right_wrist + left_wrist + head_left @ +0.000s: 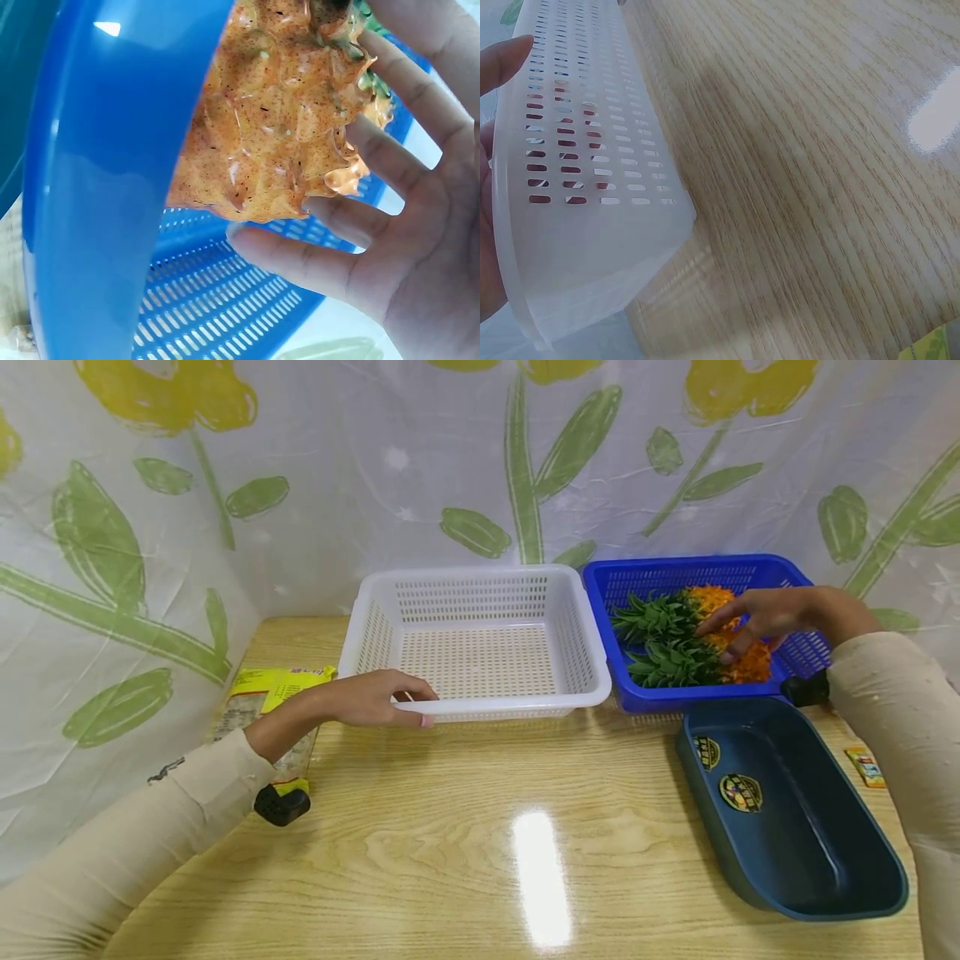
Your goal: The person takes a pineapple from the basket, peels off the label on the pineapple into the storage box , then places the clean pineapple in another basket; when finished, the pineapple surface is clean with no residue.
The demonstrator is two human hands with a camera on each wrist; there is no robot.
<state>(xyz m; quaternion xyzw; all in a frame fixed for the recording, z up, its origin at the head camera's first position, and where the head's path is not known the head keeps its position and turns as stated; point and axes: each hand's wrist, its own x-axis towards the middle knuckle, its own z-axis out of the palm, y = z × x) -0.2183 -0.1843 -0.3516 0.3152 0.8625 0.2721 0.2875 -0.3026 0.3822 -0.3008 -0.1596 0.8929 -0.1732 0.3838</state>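
Note:
At the near left rim of a white plastic basket (517, 703), my left hand (373, 697) grips the edge, thumb outside and fingers inside. The left wrist view shows the thumb (510, 61) against the slotted wall. No items show inside this basket. To its right, a blue basket (652, 697) holds two pineapples with green leaf crowns (675, 664) and orange bodies (750, 670). My right hand (776, 612) is over them with fingers spread. In the right wrist view, the fingers lie right beside the pineapple's bumpy orange skin (262, 127).
A dark teal basin (806, 827) with round stickers stands in front of the blue basket. Right of it lies a small packet (866, 767). A yellow printed bag (296, 764) lies beneath my left forearm. A flowered curtain (322, 485) hangs behind the wooden table (420, 843).

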